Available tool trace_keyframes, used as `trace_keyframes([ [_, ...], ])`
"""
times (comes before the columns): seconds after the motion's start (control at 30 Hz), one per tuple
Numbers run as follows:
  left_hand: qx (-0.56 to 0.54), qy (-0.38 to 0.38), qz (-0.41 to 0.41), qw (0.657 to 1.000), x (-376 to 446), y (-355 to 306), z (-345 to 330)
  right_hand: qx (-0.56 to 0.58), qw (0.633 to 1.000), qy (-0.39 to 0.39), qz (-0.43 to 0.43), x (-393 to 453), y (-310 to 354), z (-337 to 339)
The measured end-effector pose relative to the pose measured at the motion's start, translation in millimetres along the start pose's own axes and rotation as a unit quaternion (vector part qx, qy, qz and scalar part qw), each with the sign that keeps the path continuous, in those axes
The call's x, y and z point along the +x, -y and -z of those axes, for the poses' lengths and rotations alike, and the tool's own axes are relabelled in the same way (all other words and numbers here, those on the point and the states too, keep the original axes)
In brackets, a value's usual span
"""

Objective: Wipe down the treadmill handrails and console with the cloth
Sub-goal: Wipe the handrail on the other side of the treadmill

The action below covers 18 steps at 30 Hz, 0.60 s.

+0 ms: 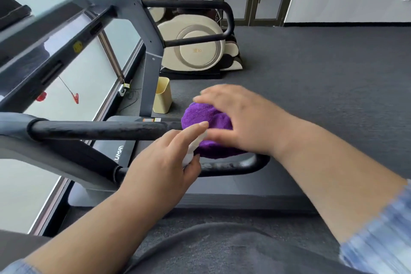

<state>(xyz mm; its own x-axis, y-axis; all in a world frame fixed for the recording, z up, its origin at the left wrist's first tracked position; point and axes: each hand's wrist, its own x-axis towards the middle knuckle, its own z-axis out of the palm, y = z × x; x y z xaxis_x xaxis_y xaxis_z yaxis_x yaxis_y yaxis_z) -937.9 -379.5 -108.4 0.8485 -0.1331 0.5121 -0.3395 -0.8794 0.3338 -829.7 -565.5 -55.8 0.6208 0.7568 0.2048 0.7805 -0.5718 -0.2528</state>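
Head view, looking down over the near side of the treadmill.

Purple terry cloth (206, 118), bunched into a rounded wad, sits on the looped end of the near black padded handrail (100, 129), covering the bend where the upper bar turns down to the lower bar.

Right hand (242, 118): laid over the top and right side of the cloth, fingers spread fairly wide and mostly straight, palm down on the fabric. Motion blur on the fingertips; whether the thumb curls under the cloth is hard to tell.

Left hand (160, 167): just left of the cloth, index finger extended with its tip touching the cloth's edge. The remaining fingers and thumb are curled around a small white object (194, 148), possibly a bottle, mostly hidden in the grip.

Treadmill console (33, 51), dark and glossy, lies upper left, well apart from both hands. Far handrail (200, 3) behind it.

Background: cream and brown massage chair (193, 46); pale yellow plastic bin (163, 95) on grey carpet (311, 73).
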Motion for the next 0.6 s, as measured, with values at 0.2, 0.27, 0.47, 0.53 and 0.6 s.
trace_keyframes([
  [0.2, -0.040, -0.039, 0.041, 0.998, -11, 5, -4, -0.061, 0.991, 0.118, -0.003, 11, -5, -24],
  [0.27, -0.100, -0.070, 0.102, 0.987, -16, 4, -1, -0.084, 0.988, 0.133, 0.004, 9, -4, -23],
  [0.47, -0.202, -0.149, 0.163, 0.954, -25, 4, 1, -0.086, 0.983, 0.162, 0.011, 16, -5, -16],
  [0.53, -0.208, -0.158, 0.173, 0.950, -29, 5, 0, -0.112, 0.981, 0.156, 0.019, 20, -3, -18],
  [0.6, -0.207, -0.163, 0.196, 0.945, -35, 6, -2, -0.145, 0.977, 0.150, 0.038, 24, 1, -22],
])
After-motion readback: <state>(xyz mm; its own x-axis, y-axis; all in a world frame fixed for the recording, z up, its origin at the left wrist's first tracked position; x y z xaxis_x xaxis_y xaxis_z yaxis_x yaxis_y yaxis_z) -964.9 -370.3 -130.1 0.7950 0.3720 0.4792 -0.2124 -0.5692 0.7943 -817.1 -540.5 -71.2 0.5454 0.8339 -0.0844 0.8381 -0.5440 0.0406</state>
